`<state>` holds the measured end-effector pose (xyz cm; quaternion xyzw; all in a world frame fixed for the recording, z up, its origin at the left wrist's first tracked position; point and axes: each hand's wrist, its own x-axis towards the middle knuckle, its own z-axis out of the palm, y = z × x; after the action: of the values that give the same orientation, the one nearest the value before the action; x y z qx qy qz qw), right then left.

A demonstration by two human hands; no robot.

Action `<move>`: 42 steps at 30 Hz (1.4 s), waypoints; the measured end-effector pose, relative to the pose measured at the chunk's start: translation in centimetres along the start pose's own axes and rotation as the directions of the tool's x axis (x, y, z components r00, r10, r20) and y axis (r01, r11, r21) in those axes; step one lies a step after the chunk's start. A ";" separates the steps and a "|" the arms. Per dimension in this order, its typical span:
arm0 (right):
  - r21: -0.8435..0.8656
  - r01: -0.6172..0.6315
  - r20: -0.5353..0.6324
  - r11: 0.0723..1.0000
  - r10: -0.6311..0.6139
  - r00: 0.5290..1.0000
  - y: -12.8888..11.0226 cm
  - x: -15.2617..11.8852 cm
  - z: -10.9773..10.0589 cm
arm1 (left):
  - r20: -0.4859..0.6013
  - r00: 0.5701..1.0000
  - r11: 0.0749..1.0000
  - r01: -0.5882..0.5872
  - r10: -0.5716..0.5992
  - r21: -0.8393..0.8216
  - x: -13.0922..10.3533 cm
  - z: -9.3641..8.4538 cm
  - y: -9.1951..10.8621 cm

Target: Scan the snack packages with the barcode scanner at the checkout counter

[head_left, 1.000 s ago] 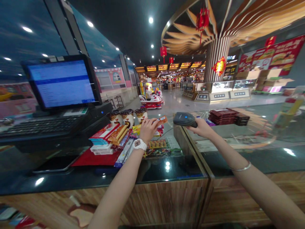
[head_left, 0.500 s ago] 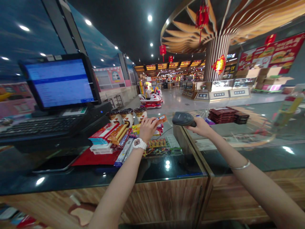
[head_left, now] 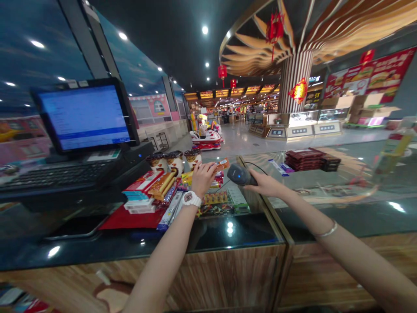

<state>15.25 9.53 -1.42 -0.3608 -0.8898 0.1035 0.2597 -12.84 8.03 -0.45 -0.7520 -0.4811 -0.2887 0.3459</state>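
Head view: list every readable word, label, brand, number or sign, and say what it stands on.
"名烟", apparently, on a far counter's plaque.
Too small or blurred to read: monitor screen; scanner marking; orange packet; stacked packets; red wall banner; pillar ornament.

Between both bare forearms (head_left: 172, 243), the counter's glossy black front strip (head_left: 241, 232) lets a hand pass. Stacked red-and-white boxes (head_left: 140, 186) block the left, backed by three dark-lidded white paper cups (head_left: 175, 163); flat maroon packets (head_left: 302, 160) obstruct the right rear.
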 end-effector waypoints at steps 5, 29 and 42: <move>0.042 0.047 0.083 0.998 -0.050 0.995 -0.2 -0.1 1.5 | -0.002 1.000 1.000 0.006 -0.006 -0.008 0.0 -0.3 0.1; 0.023 0.275 -0.068 0.961 -0.273 0.960 -0.3 0.4 2.8 | 0.013 0.997 0.994 -0.071 0.072 -0.079 0.3 -0.9 1.0; -0.225 0.292 -0.421 0.930 -0.363 0.831 -0.9 0.7 2.1 | -0.019 0.973 0.962 -0.232 0.232 -0.147 1.2 -2.3 3.8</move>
<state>13.21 9.39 -2.61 -0.2352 -0.8575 -0.0978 0.4469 -9.12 5.67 0.90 -0.8266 -0.3667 -0.2816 0.3209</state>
